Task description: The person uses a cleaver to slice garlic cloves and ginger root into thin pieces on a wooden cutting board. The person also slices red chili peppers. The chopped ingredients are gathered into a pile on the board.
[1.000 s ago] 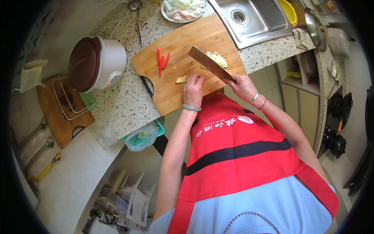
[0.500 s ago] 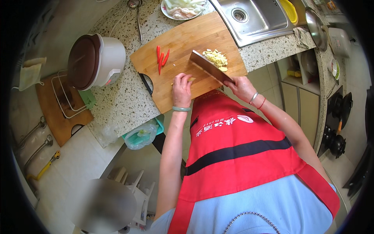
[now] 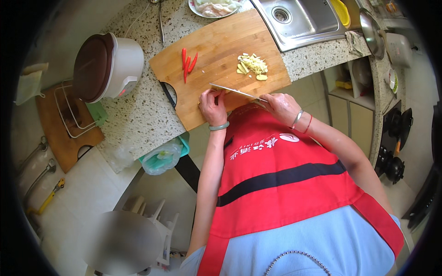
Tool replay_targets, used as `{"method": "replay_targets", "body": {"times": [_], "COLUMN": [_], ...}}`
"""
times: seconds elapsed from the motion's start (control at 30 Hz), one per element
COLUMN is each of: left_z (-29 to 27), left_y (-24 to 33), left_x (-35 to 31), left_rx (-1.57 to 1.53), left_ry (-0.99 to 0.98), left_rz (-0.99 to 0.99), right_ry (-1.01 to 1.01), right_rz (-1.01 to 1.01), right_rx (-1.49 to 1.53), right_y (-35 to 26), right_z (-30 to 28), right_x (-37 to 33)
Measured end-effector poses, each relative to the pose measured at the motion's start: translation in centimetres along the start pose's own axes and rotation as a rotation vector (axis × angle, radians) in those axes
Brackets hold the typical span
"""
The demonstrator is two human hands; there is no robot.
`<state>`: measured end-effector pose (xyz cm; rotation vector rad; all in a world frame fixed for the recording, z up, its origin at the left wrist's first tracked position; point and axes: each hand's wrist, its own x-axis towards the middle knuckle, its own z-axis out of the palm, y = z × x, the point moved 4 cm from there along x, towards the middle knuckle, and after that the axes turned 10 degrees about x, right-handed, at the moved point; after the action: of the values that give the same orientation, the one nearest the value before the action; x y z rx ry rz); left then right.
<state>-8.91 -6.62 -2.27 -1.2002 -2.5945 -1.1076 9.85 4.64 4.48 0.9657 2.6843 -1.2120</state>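
Note:
My right hand (image 3: 282, 108) grips the handle of a cleaver (image 3: 235, 91), whose blade stands nearly edge-on above the near part of the wooden cutting board (image 3: 221, 50). Close against the blade, the fingers of my left hand (image 3: 212, 109) are curled down on the board, pressing a piece of ginger that they mostly hide. Beyond the cleaver lies a loose pile of pale yellow cut ginger (image 3: 253, 63), with a thicker slice (image 3: 261, 77) at its near side. Three red chillies (image 3: 186, 64) rest on the left part of the board.
A rice cooker (image 3: 124, 64) stands left of the board on the speckled counter (image 3: 138, 110). At the back are a plate of pale food (image 3: 214, 9) and a ladle (image 3: 161, 27). The steel sink (image 3: 313, 27) adjoins the board's right. A bagged green bin (image 3: 161, 158) hangs below the counter's edge.
The cleaver has moved from beside the cut ginger toward my left hand, its blade now nearly edge-on. My left fingers have curled in close to it. The ginger pile looks more spread.

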Motion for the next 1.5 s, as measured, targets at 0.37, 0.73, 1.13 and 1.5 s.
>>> {"method": "replay_targets", "body": {"times": [0.37,0.73,1.13,1.5], "left_z": [0.4,0.2,0.3,0.1], "left_y": [-0.3,0.0,-0.1,0.0], "left_x": [-0.1,0.0,-0.2,-0.1], "left_rx": [-0.004,-0.005,0.017,-0.025], "left_ry": [0.014,0.02,-0.016,0.013], "left_rz": [-0.049,-0.012,0.004,0.027], "right_ry": [-0.065,-0.113,-0.178,-0.073], "right_rz": [0.047,0.168,0.211,0.169], "right_rx": [-0.025,0.063,-0.149,0.023], "right_y": [-0.9,-1.8,-1.1,0.3], "right_z": [-1.2,-1.7,0.8,1.5], "right_x": [-0.6,-0.8,-0.7,-0.6]}}
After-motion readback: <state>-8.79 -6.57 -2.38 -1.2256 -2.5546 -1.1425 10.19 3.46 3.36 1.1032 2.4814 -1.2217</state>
